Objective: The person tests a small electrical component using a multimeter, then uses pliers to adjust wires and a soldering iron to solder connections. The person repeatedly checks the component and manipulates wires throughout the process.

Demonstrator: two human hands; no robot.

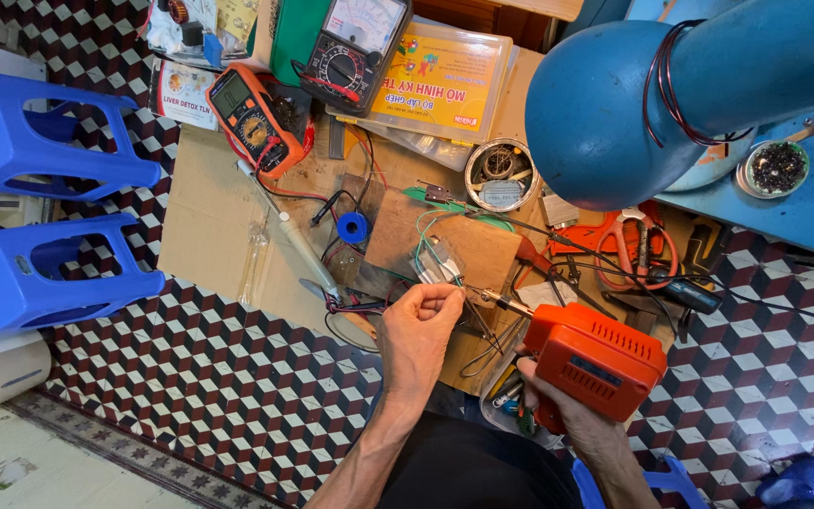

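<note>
On the far left two blue plastic stools (pixel 44 188) lie on the checkered tile floor (pixel 219 377), and beside them a sheet of cardboard (pixel 209 217) carries an orange multimeter (pixel 252 118), a black analogue meter (pixel 355 42) and a yellow-lidded plastic box (pixel 440 80).

Nearer the middle, the left hand (pixel 416 330) comes up from the bottom of the view, forearm roughly upright in the picture, knuckles toward the camera. Its fingers are pinched shut on a thin wire (pixel 454 278) (what exactly the fingertips clamp is too small to tell), right at the near edge of a small transparent part (pixel 435 262) that rests on a brown board (pixel 445 240). Green leads run from that part up toward a round tin (pixel 501 174) of odds and ends.

The orange soldering gun (pixel 595 358) sits to the right of the pinch and slightly lower. Its long axis slants up and to the left, so the metal tip (pixel 492 300) ends just beside the left fingertips, close to the wire. The right hand (pixel 567 415) is clenched around the gun's grip from below, wrist low at the frame's bottom edge.

Farther right, orange-handled scissors (pixel 638 240) lie on the floor, under a big blue lamp shade (pixel 605 104).
</note>
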